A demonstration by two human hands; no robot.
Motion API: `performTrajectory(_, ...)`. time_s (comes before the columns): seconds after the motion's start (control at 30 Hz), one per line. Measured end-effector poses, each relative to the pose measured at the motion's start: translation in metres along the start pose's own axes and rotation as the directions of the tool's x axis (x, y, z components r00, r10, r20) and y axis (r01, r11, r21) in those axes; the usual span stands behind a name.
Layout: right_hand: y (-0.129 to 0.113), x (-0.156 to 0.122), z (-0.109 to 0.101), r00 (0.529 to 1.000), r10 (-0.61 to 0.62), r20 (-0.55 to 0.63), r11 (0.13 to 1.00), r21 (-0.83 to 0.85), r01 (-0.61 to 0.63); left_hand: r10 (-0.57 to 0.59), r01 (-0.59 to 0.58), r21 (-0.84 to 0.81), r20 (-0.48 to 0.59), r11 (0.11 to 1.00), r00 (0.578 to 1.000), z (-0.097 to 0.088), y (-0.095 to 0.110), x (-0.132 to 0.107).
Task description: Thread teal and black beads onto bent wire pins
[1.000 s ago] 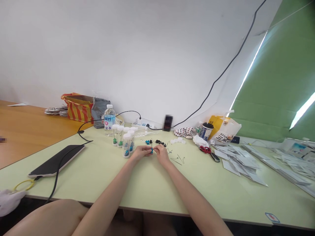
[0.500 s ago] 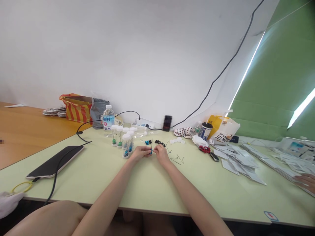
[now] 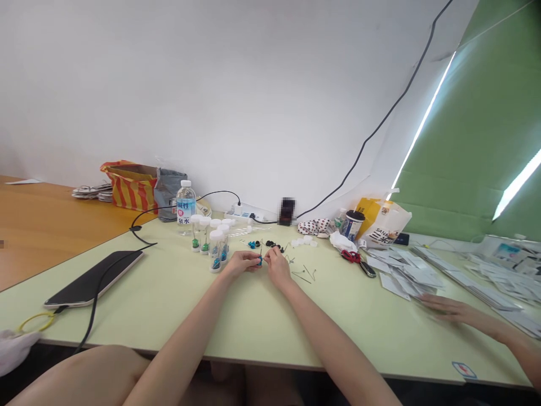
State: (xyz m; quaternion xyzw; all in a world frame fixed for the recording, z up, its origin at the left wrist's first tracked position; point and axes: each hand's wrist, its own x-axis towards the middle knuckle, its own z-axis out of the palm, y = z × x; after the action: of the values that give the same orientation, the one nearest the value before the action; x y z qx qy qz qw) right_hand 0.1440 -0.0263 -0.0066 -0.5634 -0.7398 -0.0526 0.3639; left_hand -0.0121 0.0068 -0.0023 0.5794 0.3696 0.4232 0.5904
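Observation:
Between the fingertips of my left hand point(image 3: 243, 263) is a small blue piece point(image 3: 260, 260) with a thin dark stem pointing up. Close on its right, my right hand point(image 3: 276, 266) has its fingers pinched together; what they grip is too small to make out. Just beyond both hands lie small blue pieces point(image 3: 252, 245) and black pieces point(image 3: 274, 246). To the right are several thin wire-like stems point(image 3: 310, 274). Left of my hands stand several clear tubes point(image 3: 216, 251) with white caps, holding green or blue pieces on stems.
Loose white caps point(image 3: 305, 241) lie behind my right hand. A water bottle point(image 3: 186, 211) and a black tablet-like device point(image 3: 95, 279) are on the left. Red-handled scissors point(image 3: 351, 256) and white paper packets point(image 3: 406, 273) lie right. Another person's hand point(image 3: 448, 309) reaches in beside the packets.
The other person's hand has moved left across the table towards the paper packets. My two hands stay almost in place around the small blue piece.

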Motion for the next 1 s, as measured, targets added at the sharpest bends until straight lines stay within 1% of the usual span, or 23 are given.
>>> performTrajectory(0.23,-0.0003,0.0011,-0.0027,0.999,-0.034,0.027,0.999,-0.02,0.035,-0.003,0.003,-0.035,-0.011,0.999,1.0,-0.0004,-0.0034,0.0024)
performTrajectory(0.4,0.0017,-0.0003,-0.0012,0.999,-0.014,0.034,1.0,-0.026,0.015,0.005,-0.004,-0.018,0.003,1.0,1.0,-0.0015,-0.0047,0.0032)
performTrajectory(0.7,-0.0034,-0.0007,-0.0022,0.998,0.046,0.049,0.994,-0.102,-0.041,0.006,-0.005,-0.022,0.011,1.0,1.0,-0.0001,-0.0028,0.0019)
performTrajectory(0.9,-0.0018,-0.0008,-0.0009,0.996,0.074,0.053,0.993,-0.091,-0.069,0.004,-0.004,-0.005,0.013,1.0,1.0,0.0007,-0.0007,0.0007)
performTrajectory(1.0,-0.0015,-0.0006,-0.0013,0.996,0.081,0.045,0.996,-0.053,-0.078,0.009,-0.009,-0.003,0.016,1.0,1.0,0.0005,0.0004,0.0)
